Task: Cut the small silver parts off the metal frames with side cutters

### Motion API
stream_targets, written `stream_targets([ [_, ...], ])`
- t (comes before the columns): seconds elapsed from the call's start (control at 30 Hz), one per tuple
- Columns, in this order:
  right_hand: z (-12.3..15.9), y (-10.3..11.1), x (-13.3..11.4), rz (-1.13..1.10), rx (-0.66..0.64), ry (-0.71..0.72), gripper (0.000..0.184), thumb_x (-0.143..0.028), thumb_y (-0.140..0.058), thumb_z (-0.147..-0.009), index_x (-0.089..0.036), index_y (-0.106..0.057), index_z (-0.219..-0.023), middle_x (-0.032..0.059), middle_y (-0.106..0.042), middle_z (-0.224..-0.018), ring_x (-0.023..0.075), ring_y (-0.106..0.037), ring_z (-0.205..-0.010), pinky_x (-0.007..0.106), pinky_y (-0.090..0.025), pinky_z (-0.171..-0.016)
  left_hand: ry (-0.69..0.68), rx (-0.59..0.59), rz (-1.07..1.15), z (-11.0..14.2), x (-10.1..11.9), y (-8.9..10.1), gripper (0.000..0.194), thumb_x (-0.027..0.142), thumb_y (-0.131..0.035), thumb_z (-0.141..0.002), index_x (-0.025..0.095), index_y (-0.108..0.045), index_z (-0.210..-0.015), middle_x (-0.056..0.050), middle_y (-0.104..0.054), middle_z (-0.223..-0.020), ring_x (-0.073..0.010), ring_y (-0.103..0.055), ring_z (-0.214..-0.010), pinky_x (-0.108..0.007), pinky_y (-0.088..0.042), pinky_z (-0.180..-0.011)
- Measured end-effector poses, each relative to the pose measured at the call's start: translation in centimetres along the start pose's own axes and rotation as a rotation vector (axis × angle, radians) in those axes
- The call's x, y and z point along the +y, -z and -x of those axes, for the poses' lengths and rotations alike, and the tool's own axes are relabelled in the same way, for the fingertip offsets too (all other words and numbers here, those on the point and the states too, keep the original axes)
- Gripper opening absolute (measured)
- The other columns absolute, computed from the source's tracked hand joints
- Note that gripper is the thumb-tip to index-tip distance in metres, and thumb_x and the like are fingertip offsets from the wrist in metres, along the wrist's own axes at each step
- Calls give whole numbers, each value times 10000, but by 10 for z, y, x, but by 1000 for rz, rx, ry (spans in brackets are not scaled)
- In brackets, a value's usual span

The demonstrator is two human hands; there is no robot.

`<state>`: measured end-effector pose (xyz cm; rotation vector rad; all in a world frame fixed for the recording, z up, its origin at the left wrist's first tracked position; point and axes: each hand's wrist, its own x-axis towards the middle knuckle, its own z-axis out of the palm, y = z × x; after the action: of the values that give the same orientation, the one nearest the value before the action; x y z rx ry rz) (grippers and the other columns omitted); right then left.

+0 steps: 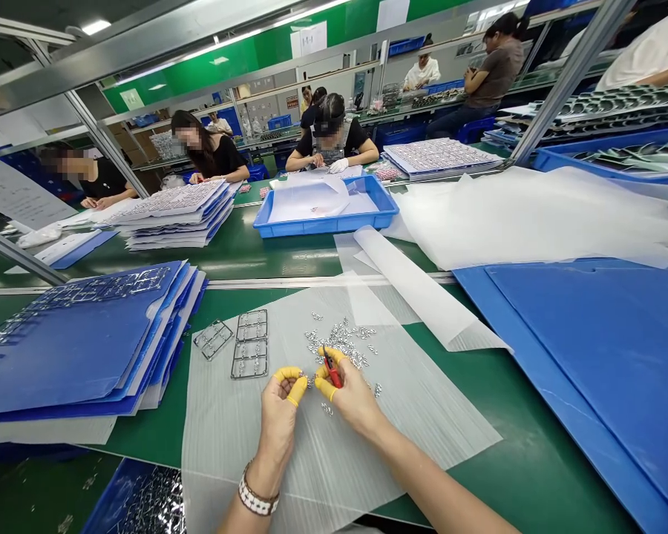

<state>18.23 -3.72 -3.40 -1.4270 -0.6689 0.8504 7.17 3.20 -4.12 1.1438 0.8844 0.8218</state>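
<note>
Yellow finger cots cover fingertips on both hands. My left hand (pixel 283 397) is closed in a pinch on a small silvery part (pixel 310 381). Just right of it, my right hand (pixel 352 389) grips red-handled nippers (pixel 332 368), their dark tips pointing up and away. Its thumb and a finger also come close to the small part; whether they touch it I cannot tell. Beyond my hands lies a loose pile of small silvery parts (pixel 342 340) on a translucent sheet (pixel 423 423). Left of the pile are dark frames (pixel 250 344) with silvery parts inside, and a tilted smaller frame (pixel 214 340).
Blue folders (pixel 83 341) are stacked at left, with frames on top. A rolled translucent sheet (pixel 423 285) and large blue boards (pixel 595 356) lie at right. Farther back stands a blue tray (pixel 326 222). Several co-workers sit across the bench; metal posts (pixel 571 81) rise between.
</note>
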Motion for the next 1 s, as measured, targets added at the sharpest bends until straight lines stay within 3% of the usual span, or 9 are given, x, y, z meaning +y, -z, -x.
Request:
stream_targets([
  [0.47, 3, -2, -11, 164, -44, 53, 489, -191, -545, -718, -212, -442, -1196, 10, -603, -832, 172, -572, -738, 322, -453, -686, 44, -30, 33, 2, 0, 0, 266, 314, -746, -624, 162, -628, -808, -25, -632, -794, -139, -576, -744, -248, -453, -686],
  [1.0, 3, -5, -9, 263, -83, 49, 485, -224, -564, -721, -197, -457, -1193, 9, -633, -840, 180, -591, -752, 331, -449, -715, 129, -64, 130, 4, 3, 9, 250, 290, -760, -615, 150, -641, -785, 2, -602, -717, -85, -501, -611, -208, -394, -580],
])
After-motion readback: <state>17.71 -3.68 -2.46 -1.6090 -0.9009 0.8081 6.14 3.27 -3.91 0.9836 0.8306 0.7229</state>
